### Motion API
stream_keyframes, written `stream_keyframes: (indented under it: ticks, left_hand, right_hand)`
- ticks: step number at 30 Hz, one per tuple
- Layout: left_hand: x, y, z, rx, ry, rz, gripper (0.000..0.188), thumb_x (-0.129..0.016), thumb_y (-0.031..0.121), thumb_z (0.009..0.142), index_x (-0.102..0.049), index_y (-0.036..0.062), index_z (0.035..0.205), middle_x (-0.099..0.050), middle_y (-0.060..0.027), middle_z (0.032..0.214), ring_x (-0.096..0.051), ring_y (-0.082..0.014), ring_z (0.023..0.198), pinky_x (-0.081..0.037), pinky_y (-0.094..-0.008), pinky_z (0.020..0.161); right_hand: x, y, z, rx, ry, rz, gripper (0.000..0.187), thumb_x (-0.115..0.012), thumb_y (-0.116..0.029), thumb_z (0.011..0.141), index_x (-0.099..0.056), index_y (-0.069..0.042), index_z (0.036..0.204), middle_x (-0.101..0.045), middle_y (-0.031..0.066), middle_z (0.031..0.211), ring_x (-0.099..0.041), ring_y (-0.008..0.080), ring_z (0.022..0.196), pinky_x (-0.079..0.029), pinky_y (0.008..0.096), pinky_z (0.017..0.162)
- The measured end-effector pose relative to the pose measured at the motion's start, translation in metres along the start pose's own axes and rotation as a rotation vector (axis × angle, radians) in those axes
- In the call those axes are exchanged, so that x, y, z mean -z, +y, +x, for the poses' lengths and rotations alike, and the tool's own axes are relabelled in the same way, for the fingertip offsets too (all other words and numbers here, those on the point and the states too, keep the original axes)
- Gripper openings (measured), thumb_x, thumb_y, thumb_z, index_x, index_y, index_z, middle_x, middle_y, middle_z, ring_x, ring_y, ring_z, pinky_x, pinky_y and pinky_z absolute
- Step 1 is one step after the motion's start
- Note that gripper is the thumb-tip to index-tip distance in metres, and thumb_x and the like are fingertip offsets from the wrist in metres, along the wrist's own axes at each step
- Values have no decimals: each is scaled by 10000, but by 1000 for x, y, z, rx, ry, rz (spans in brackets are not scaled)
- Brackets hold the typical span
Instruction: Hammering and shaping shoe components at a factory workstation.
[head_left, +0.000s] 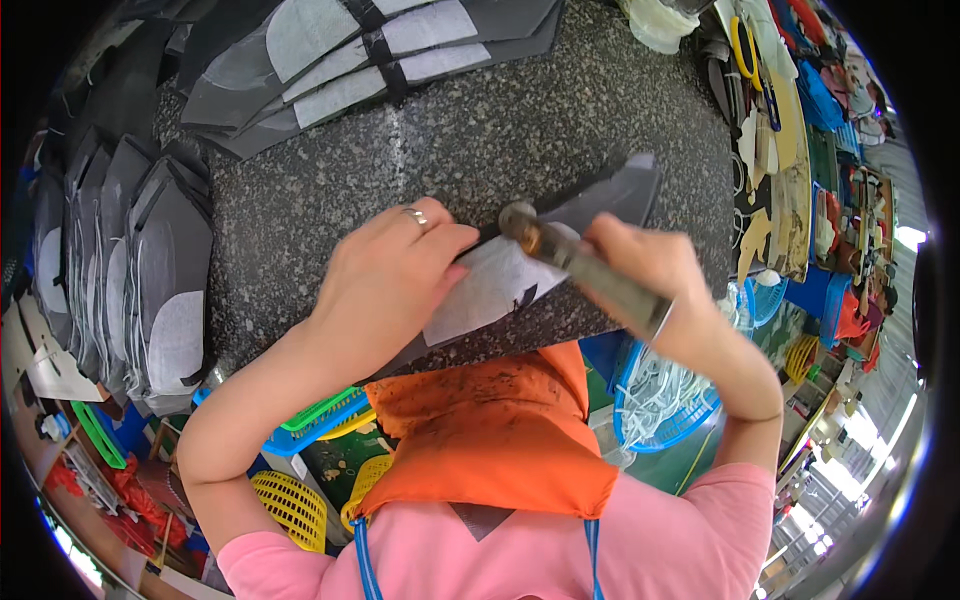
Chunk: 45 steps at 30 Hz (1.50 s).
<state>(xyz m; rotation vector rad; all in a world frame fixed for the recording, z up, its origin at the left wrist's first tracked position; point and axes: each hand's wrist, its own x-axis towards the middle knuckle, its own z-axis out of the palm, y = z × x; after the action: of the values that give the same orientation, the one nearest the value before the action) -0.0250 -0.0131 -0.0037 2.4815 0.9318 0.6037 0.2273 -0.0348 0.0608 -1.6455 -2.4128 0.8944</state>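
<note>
A dark grey flat material piece (612, 200) with a whitish backing patch lies slantwise on the speckled stone slab in front of me. My left hand (395, 262), with a ring on one finger, has its fingers curled down on the left part of this piece, pinching its folded upper edge. My right hand (660, 265) is closed round a hammer (590, 270), slightly smeared by motion. The hammer's round head is over the piece's upper edge, just right of my left fingertips; whether it touches cannot be told. A small black mark shows on the whitish patch.
Similar grey pieces (235, 90) lie overlapped at the slab's (480, 130) far left, and more pieces (175, 260) are stacked along its left side. Yellow-handled scissors (745, 50) and a white container (660, 25) sit far right. A blue basket (668, 438) of white strips stands below right.
</note>
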Motion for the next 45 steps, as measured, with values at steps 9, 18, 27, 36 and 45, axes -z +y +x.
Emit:
stream_keyframes:
  ticks: [9,18,27,36,45]
  left_hand:
    - [-2,5,-26,-4,124,36,250,-675,46,686,-620,33,929,-560,-66,840,-592,-239,700,-494,-349,587]
    - [6,1,-47,100,82,-57,181,-659,66,697,-609,74,870,-572,-55,811,-603,-246,710,-488,-368,598]
    - [12,1,-69,165,146,-106,130,-643,104,717,-611,84,841,-569,-50,822,-582,-232,710,-479,-356,595]
    - [19,9,-93,90,119,106,91,-643,79,739,-620,75,826,-584,-51,859,-588,-234,727,-484,-346,607]
    - [25,12,-107,48,187,243,103,-680,48,714,-624,67,799,-586,-47,824,-596,-251,715,-485,-358,594]
  right_hand:
    - [-5,-26,17,45,2,6,212,-605,-221,872,-476,-52,856,-603,140,681,-626,361,661,-483,450,564]
    - [-19,-50,17,165,-112,-216,244,-630,-243,861,-490,-44,839,-590,137,632,-612,347,554,-488,432,488]
    - [-28,-59,23,207,-104,-268,245,-618,-266,867,-493,-57,839,-608,96,654,-630,267,551,-481,405,457]
    - [-30,-77,31,275,-110,-234,249,-585,-290,912,-517,-64,833,-573,92,598,-605,298,534,-470,402,460]
    - [-55,-79,27,434,-52,-288,324,-628,-340,877,-509,-58,771,-571,77,554,-605,276,487,-464,384,403]
